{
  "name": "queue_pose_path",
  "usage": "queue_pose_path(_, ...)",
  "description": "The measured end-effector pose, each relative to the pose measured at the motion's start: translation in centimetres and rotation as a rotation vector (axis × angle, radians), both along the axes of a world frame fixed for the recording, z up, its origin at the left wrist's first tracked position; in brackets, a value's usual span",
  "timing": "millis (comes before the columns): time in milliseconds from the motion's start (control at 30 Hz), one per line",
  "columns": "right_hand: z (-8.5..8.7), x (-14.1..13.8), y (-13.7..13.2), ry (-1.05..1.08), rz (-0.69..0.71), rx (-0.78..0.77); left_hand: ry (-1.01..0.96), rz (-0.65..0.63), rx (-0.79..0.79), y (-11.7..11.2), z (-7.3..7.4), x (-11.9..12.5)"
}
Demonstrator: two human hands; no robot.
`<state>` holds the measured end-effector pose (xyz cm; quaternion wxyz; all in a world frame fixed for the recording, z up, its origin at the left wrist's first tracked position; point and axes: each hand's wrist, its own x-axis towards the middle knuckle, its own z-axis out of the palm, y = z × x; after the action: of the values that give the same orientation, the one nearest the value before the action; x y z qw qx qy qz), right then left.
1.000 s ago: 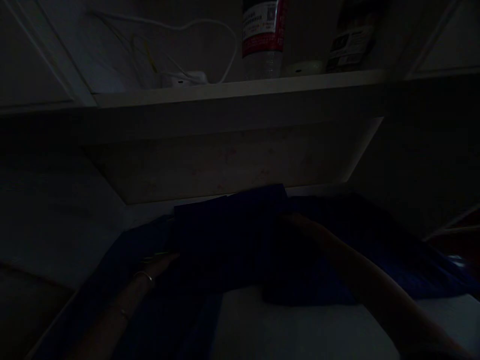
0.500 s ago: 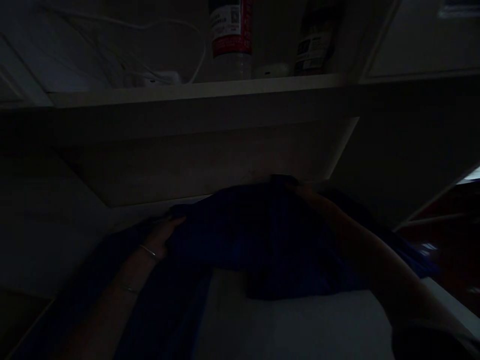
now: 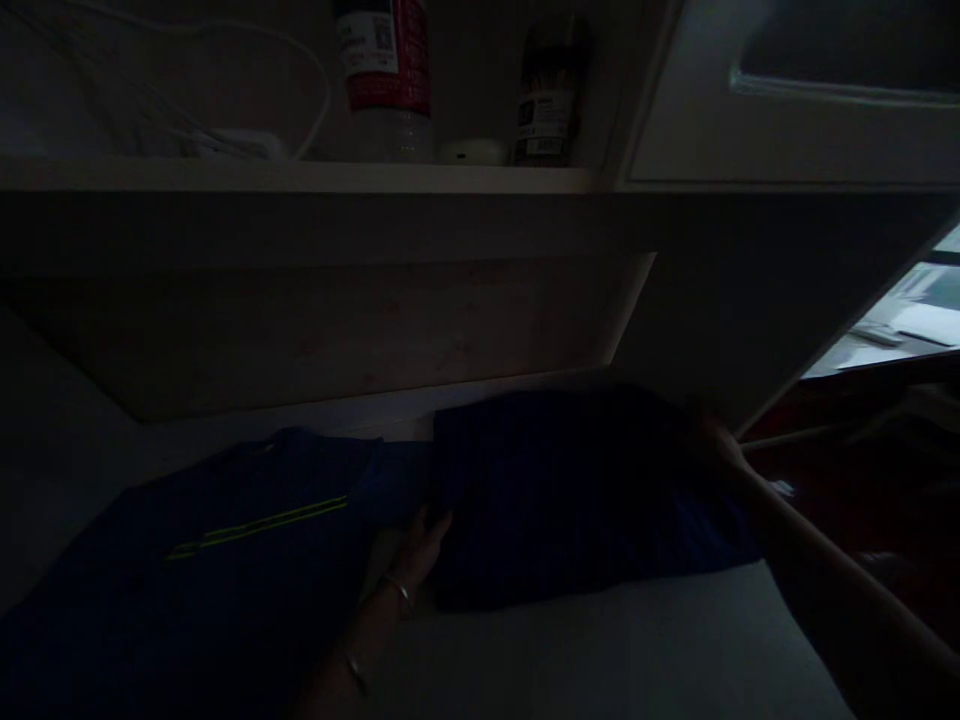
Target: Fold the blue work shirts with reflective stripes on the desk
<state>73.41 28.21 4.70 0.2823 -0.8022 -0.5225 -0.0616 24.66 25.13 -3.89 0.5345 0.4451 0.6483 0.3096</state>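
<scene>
A dark blue folded garment [image 3: 525, 500], its kind hard to make out in the gloom, lies across the pale surface. My left hand [image 3: 424, 545] is at its left edge, thumb over the cloth and fingers closed about the edge. At the far right end of the garment is my right hand [image 3: 716, 445]; its fingers are lost in shadow. Left of my left hand a blue shirt [image 3: 255, 570] with a yellow-green stripe lies spread out.
Above runs a shelf [image 3: 300, 178] with a red-labelled bottle [image 3: 390, 70], a dark jar [image 3: 551, 100], a small white case [image 3: 474, 152] and a white cable [image 3: 300, 45]. A recessed panel [image 3: 375, 330] forms the back. Cabinet wall [image 3: 735, 300] slants down at right.
The dark blue garment has moved right and now lies flatter, uncovering the striped shirt. Both hands have moved right, and the view has shifted right too.
</scene>
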Motion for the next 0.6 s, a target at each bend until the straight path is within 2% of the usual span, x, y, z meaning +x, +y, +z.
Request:
queue_pose_path(67,-0.3,-2.1,-0.1,-0.147,-0.046,0.017,0.299,-0.019,0.250,-0.5,0.6,-0.7)
queue_pose_path(133,-1.2,-4.9,0.2,-0.283,0.004,0.023,0.561,-0.075,0.569,-1.2,1.6,-0.7)
queue_pose_path(200,-3.1,-7.5,0.5,-0.348,0.114,-0.078,0.717,-0.227,0.783,-2.3,1.9,0.3)
queue_pose_path(233,-4.5,-8.5,0.6,-0.363,0.167,-0.175,0.763,-0.340,0.816,-2.9,1.6,1.1)
queue_pose_path(333,-8.6,-9.9,0.7,-0.360,0.299,-0.480,0.820,-0.643,0.743,-5.0,-0.4,2.9)
queue_pose_path(400,-10.0,-9.7,0.8,-0.337,0.331,-0.561,0.814,-0.706,0.675,-6.5,-1.7,3.4)
queue_pose_path(467,-10.0,-10.0,0.9,-0.283,0.266,-0.547,0.799,-0.701,0.638,-7.9,-2.2,3.1)
queue_pose_path(533,-9.0,-11.4,0.6,-0.232,0.185,-0.460,0.767,-0.702,0.604,-9.4,-1.9,2.1)
queue_pose_path(600,-8.4,-14.0,-0.7,-0.220,0.226,-0.325,0.721,-0.703,0.574,-11.1,-1.1,0.6)
